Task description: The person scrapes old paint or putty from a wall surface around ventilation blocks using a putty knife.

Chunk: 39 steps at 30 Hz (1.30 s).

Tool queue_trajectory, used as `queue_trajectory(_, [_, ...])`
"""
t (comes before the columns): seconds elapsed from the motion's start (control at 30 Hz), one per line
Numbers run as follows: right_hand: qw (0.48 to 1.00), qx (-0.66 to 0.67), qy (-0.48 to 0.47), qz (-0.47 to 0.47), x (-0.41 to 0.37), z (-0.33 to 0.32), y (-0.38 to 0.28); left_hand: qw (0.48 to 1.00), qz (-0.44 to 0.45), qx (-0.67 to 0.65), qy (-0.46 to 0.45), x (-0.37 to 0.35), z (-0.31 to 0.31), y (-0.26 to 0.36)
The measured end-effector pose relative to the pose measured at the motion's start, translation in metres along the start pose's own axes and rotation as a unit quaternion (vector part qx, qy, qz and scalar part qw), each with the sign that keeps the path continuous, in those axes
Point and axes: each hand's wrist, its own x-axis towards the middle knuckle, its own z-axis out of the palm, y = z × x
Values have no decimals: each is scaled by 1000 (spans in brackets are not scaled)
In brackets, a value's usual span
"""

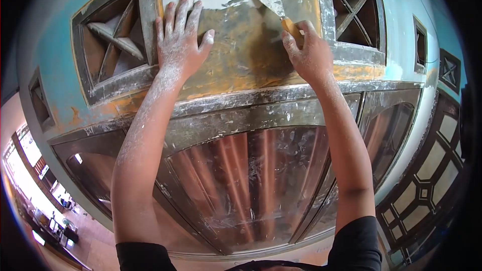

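Observation:
My right hand is wrapped round the yellowish handle of a scraper, whose flat metal blade lies against the wall panel. My left hand, dusted with white powder, rests on the panel with its fingers spread and holds nothing. Between and above the hands, the wall panel shows a white coat at the top and a brown-grey, patchy surface with orange-yellow stains lower down. White dust also covers my left forearm.
Square vents with crossed bars flank the panel, a left vent and a right vent. Below runs a wooden ledge over a glass window with reddish curtains. A dark patterned door stands at the right.

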Motion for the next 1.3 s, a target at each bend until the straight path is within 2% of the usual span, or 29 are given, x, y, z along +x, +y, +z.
queue_trajectory(0.13, [997,-45,-53,-16,17,-18,2,1000,-14,23,-16,9,0,8])
queue_trajectory(0.33, [994,-78,-27,-73,89,-29,-8,1000,10,5,23,72,13,16])
queue_trajectory(0.43, [991,-92,-83,-49,85,-35,-9,999,-14,30,10,91,17,31])
queue_trajectory(0.53, [988,-98,-70,-93,91,-35,9,998,-13,12,63,86,26,44])
queue_trajectory(0.7, [990,-80,-36,-113,140,-32,3,999,-15,8,52,84,27,42])
queue_trajectory(0.8, [990,-90,-40,-104,125,-34,4,999,-13,-1,51,81,25,42])
queue_trajectory(0.87, [993,-97,-45,-54,110,-40,16,999,-13,4,39,81,23,42])
queue_trajectory(0.9, [994,-67,-45,-70,111,-47,23,999,-14,3,43,80,22,42])
queue_trajectory(1.07, [996,-30,-27,-80,187,-60,78,999,-11,7,31,80,22,41])
queue_trajectory(1.17, [998,35,-54,-27,208,-73,90,999,-13,5,30,80,20,42])
queue_trajectory(1.23, [985,-132,44,-98,219,-78,113,999,-11,7,31,79,20,42])
queue_trajectory(1.27, [985,-133,46,-97,221,-84,119,999,-10,5,33,79,21,42])
queue_trajectory(1.3, [982,-184,22,-42,219,-93,118,999,-11,5,33,78,22,42])
